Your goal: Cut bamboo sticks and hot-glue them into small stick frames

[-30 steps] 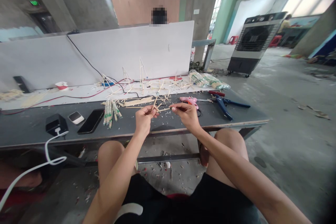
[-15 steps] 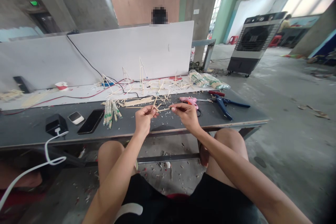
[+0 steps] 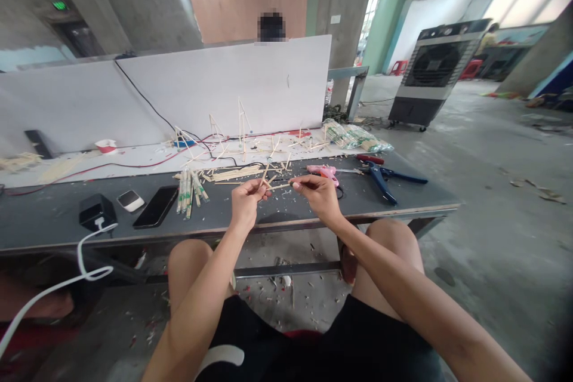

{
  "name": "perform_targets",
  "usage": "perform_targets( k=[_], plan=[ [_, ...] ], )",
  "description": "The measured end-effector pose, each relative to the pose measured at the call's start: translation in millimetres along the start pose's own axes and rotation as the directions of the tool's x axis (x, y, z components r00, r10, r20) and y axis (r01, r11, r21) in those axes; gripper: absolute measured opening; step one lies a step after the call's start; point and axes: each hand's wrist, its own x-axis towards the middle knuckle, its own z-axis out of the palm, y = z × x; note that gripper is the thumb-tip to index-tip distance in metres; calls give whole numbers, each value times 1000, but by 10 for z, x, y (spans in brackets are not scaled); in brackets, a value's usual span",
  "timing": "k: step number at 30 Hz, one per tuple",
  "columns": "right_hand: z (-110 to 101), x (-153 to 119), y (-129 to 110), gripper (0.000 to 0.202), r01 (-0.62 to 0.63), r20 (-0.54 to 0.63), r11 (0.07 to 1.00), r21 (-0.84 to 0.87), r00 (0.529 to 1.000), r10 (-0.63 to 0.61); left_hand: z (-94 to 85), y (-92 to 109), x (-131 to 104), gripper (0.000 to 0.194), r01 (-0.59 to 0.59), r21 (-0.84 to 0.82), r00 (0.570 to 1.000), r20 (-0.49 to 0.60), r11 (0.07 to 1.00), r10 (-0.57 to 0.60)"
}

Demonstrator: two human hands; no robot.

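Over the front part of the table, my left hand (image 3: 245, 206) pinches a small frame of joined wooden sticks (image 3: 280, 186). One stick of it points up and away, another runs across toward my right hand (image 3: 321, 197). The fingertips of that hand are closed on a small dark piece (image 3: 292, 184) at this stick's end; what the piece is, I cannot make out. Behind the hands lies a pile of loose sticks (image 3: 237, 174). A pink glue gun (image 3: 323, 172) rests just beyond my right hand, and wrapped chopsticks (image 3: 190, 191) lie to the left of my left hand.
Blue-handled cutters (image 3: 380, 182) lie at right. A phone (image 3: 156, 208), a small white device (image 3: 131, 200) and a black charger (image 3: 97, 210) with a white cable stand left. Upright stick structures (image 3: 242, 125) and bagged chopsticks (image 3: 353, 136) are before the white partition (image 3: 201, 92).
Both hands keep their grip and place. The whole view has shifted very slightly; nothing else has visibly moved.
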Motion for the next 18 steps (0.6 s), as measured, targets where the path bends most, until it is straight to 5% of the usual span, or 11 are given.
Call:
perform_targets(
  k=[9,13,16,18],
  plan=[
    [-82,89,-28,37,4,144,1000,4,990,-4,-150,176,131,31,-43,80,994,104,996,35],
    [-170,136,-54,40,42,28,997,-57,999,-41,-214,267,112,34,-129,188,990,87,974,115],
    [-189,169,-134,31,162,-86,950,-267,978,-191,-251,372,91,29,-258,383,966,129,887,226],
    [-139,195,-202,26,267,-46,895,-358,952,-302,-264,448,88,26,-336,483,941,198,808,273]
  ],
)
